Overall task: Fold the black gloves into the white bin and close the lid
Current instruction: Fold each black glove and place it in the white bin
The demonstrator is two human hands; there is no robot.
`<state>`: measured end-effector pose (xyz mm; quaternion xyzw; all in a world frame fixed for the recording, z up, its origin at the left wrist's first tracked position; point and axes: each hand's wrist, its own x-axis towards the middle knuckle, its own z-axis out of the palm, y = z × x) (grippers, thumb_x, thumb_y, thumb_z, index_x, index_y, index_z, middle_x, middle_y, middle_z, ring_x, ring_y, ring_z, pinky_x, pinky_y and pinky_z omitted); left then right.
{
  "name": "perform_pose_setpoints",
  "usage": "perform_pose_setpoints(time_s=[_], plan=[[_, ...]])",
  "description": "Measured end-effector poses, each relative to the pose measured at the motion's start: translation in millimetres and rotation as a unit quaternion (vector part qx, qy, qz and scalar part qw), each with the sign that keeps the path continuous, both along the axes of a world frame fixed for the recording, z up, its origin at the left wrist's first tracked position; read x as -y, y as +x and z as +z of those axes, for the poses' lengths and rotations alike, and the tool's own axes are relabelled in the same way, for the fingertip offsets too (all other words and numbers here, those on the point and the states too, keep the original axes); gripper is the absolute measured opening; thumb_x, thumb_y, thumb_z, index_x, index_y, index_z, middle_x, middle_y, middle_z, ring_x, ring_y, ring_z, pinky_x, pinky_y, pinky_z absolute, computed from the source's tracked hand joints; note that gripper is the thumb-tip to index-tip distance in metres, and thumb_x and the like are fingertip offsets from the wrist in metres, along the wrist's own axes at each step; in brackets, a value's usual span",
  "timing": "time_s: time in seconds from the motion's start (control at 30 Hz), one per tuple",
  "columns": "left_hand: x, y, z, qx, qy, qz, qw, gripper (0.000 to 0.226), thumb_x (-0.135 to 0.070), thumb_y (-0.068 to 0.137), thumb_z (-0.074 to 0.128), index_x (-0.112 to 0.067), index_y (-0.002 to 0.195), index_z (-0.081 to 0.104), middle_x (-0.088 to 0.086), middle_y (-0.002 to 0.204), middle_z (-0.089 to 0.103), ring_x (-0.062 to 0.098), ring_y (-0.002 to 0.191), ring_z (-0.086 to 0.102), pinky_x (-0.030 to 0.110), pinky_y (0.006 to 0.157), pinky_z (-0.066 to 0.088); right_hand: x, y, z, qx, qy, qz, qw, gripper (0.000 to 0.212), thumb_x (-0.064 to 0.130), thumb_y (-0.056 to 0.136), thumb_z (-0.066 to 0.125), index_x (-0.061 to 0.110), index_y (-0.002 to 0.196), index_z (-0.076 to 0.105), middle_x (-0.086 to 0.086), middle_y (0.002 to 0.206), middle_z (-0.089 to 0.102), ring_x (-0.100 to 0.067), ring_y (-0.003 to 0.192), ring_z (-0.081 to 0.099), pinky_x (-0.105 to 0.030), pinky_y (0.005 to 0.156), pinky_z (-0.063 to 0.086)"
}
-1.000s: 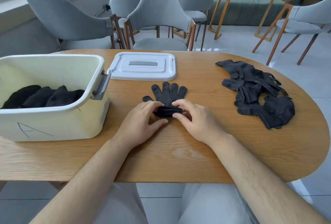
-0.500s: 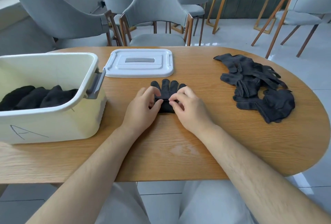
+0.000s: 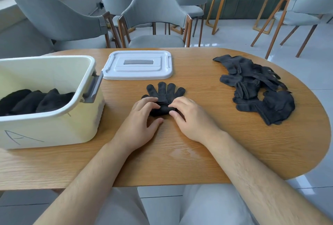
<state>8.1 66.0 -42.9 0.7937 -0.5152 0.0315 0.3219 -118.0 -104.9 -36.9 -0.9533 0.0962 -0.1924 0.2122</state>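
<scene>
Wood-grain table [image 3: 198,152], one. At its centre I log one black glove [image 3: 164,91], fingers pointing to 12 o'clock. My left hand [image 3: 138,125] and right hand [image 3: 192,118] both pinch its rolled cuff with curled fingers. White bin [image 3: 54,125], one, at 9 o'clock, hand-marked "A", holds folded gloves. Lid [image 3: 138,65], one, lies off at 11 o'clock. Loose glove pile [image 3: 255,88] at 2 o'clock, count unclear.

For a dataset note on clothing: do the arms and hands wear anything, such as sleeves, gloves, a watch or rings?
No. The left hand and right hand are bare: no gloves, rings or watch in view. The left forearm and right forearm are bare and lightly haired; no sleeve shows within the frame.
</scene>
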Motion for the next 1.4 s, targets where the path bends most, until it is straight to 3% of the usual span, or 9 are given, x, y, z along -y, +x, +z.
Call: perform_pose_setpoints(time_s=[0.13,0.33,0.53,0.7,0.8,0.87,1.0,1.1,1.4], plan=[[0,0,4,-0.035,-0.023,0.015,0.999,0.024,-0.026,0.096,0.067,-0.019,0.118,0.062,-0.010,0.118,0.060,0.007,0.113,0.055,0.030,0.097,0.050,0,2,0,0.019,0.011,-0.005,1.000,0.020,0.029,0.104,0.052,0.018,0.116,0.065,0.009,0.112,0.062,-0.009,0.109,0.055,-0.026,0.093,0.046],[6,-2,9,-0.113,-0.072,0.081,0.988,0.019,-0.035,0.099,0.062,-0.028,0.116,0.060,-0.020,0.100,0.066,-0.002,0.096,0.061,0.021,0.079,0.051,-6,8,8,0.033,0.064,-0.050,0.996,0.019,0.032,0.105,0.048,0.021,0.116,0.058,0.009,0.099,0.064,-0.008,0.094,0.056,-0.025,0.078,0.046],[31,17,16,-0.144,-0.059,0.132,0.979,0.016,-0.043,0.094,0.067,-0.031,0.101,0.059,-0.005,0.073,0.062,0.009,0.068,0.056,0.033,0.067,0.050,4,35,9,-0.020,0.032,-0.114,0.993,0.018,0.032,0.106,0.040,0.021,0.105,0.055,0.008,0.081,0.063,-0.019,0.076,0.061,-0.037,0.065,0.049],[35,17,11,-0.074,-0.099,0.120,0.985,0.012,-0.031,0.093,0.071,-0.020,0.095,0.065,-0.006,0.105,0.054,0.006,0.089,0.055,0.027,0.082,0.051,1,42,-1,0.018,-0.030,-0.144,0.989,0.019,0.032,0.106,0.043,0.020,0.104,0.057,0.001,0.094,0.064,-0.027,0.075,0.062,-0.042,0.063,0.053],[15,9,3,0.062,-0.069,0.035,0.995,0.017,-0.019,0.096,0.068,-0.017,0.112,0.072,-0.004,0.130,0.058,0.019,0.122,0.052,0.030,0.103,0.043,1,38,-4,0.044,-0.018,-0.136,0.990,0.021,0.033,0.106,0.045,0.019,0.103,0.061,0.000,0.097,0.056,-0.029,0.070,0.060,-0.045,0.060,0.054],[6,7,-2,0.058,-0.017,-0.008,0.998,0.032,-0.017,0.095,0.068,-0.018,0.128,0.069,-0.004,0.139,0.060,0.016,0.134,0.050,0.031,0.112,0.039,2,34,-5,0.056,0.012,-0.111,0.992,0.025,0.031,0.107,0.045,0.017,0.105,0.065,0.001,0.100,0.055,-0.028,0.075,0.060,-0.046,0.065,0.054],[9,10,-1,0.008,-0.008,0.023,1.000,0.036,-0.018,0.094,0.069,-0.020,0.130,0.065,-0.009,0.138,0.061,0.009,0.129,0.051,0.015,0.109,0.033,4,16,-6,0.032,0.066,-0.008,0.997,0.029,0.030,0.101,0.060,0.018,0.126,0.068,0.011,0.126,0.056,-0.012,0.107,0.058,-0.034,0.092,0.052],[15,14,1,-0.001,-0.007,0.028,1.000,0.033,-0.017,0.092,0.071,-0.020,0.125,0.064,-0.008,0.132,0.063,0.014,0.124,0.054,0.025,0.106,0.039,6,17,-5,0.005,0.051,-0.013,0.999,0.037,0.023,0.098,0.065,0.018,0.134,0.064,0.008,0.142,0.055,-0.015,0.128,0.049,-0.033,0.106,0.045],[21,23,12,-0.097,-0.019,0.046,0.994,0.023,-0.028,0.103,0.055,-0.028,0.126,0.056,-0.011,0.114,0.064,0.011,0.110,0.056,0.028,0.093,0.044,-1,24,8,-0.008,0.114,-0.053,0.992,0.027,0.031,0.107,0.046,0.021,0.131,0.056,0.006,0.125,0.062,-0.009,0.110,0.052,-0.024,0.086,0.038]])
